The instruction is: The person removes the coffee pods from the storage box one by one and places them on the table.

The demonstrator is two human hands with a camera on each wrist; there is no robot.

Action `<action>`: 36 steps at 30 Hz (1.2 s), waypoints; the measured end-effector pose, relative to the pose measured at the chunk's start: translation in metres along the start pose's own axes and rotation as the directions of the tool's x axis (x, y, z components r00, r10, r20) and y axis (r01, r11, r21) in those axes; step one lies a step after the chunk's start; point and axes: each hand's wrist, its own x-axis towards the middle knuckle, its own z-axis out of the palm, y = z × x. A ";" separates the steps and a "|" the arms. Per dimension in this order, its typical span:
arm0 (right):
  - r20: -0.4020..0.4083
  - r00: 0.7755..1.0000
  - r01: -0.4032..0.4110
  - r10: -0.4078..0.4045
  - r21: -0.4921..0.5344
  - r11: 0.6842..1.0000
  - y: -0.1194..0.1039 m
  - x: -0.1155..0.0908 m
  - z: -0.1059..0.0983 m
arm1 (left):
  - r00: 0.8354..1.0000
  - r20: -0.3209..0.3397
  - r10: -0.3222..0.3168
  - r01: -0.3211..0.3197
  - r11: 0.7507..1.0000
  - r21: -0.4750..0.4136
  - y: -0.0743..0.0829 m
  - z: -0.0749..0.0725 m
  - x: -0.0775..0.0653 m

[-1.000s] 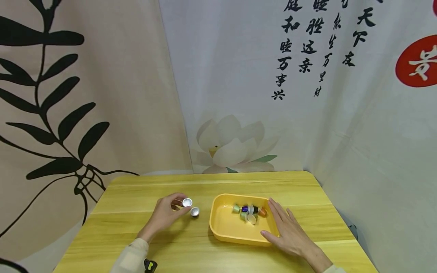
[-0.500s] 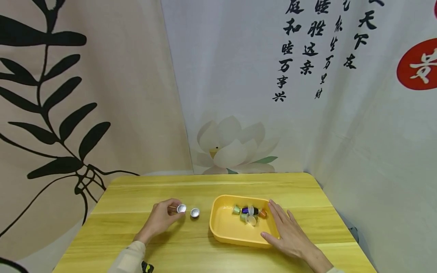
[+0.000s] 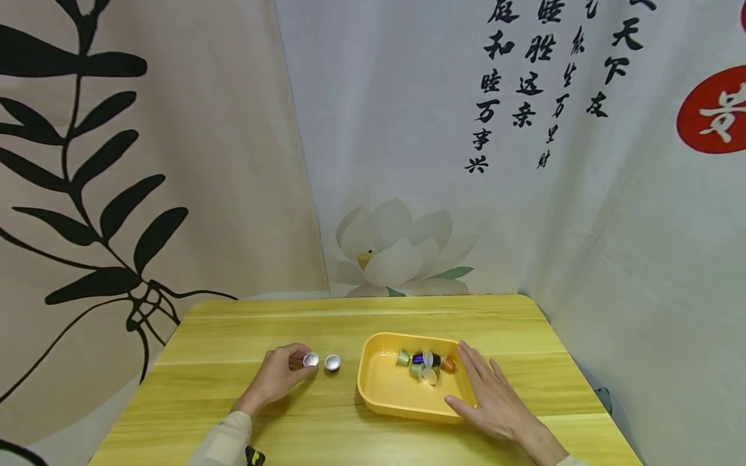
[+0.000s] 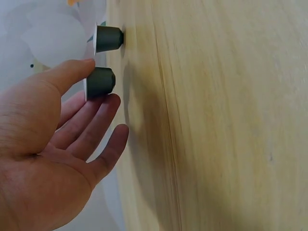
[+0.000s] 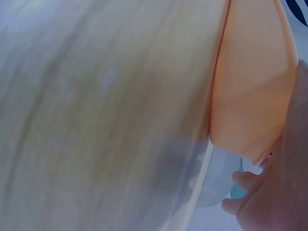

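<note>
My left hand (image 3: 275,377) pinches a dark green coffee capsule (image 4: 101,82) between thumb and fingertips. Its silvery lid (image 3: 311,360) faces up in the head view. Whether its base touches the table I cannot tell. Just to the right stands a second dark green capsule (image 4: 109,38), lid up, a small gap away. My right hand (image 3: 495,398) lies with straight, spread fingers against the right rim of a yellow tray (image 3: 402,409). In the right wrist view the tray's wall (image 5: 255,86) looks orange, and part of the hand is hidden behind it.
Inside the tray, towards its back right, several capsules lie in a cluster, among them a light green one (image 3: 403,358) and an orange one (image 3: 448,364). The wooden table (image 3: 326,437) ends at a printed cloth backdrop (image 3: 408,129).
My left hand has drawn the held capsule left and down, from behind the second capsule to a place beside it. The right hand and tray stay put.
</note>
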 end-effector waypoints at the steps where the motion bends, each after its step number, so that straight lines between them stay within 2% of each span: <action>1: 0.001 1.000 -0.001 0.001 0.000 1.000 0.000 0.000 0.000 | 1.000 0.001 0.000 0.000 1.000 0.002 0.000 0.000 0.000; 17: 0.004 1.000 -0.006 0.006 0.003 1.000 0.001 0.000 0.001 | 0.999 -0.019 -0.032 0.032 0.999 0.021 0.000 0.001 0.001; 28: 0.003 1.000 -0.005 0.005 0.006 1.000 0.002 -0.001 0.001 | 1.000 0.002 -0.003 0.003 1.000 0.021 0.001 0.002 0.001; 36: 0.014 1.000 -0.008 0.008 0.005 1.000 0.001 0.000 0.000 | 0.999 -0.011 -0.030 0.031 0.999 0.019 0.000 0.006 0.003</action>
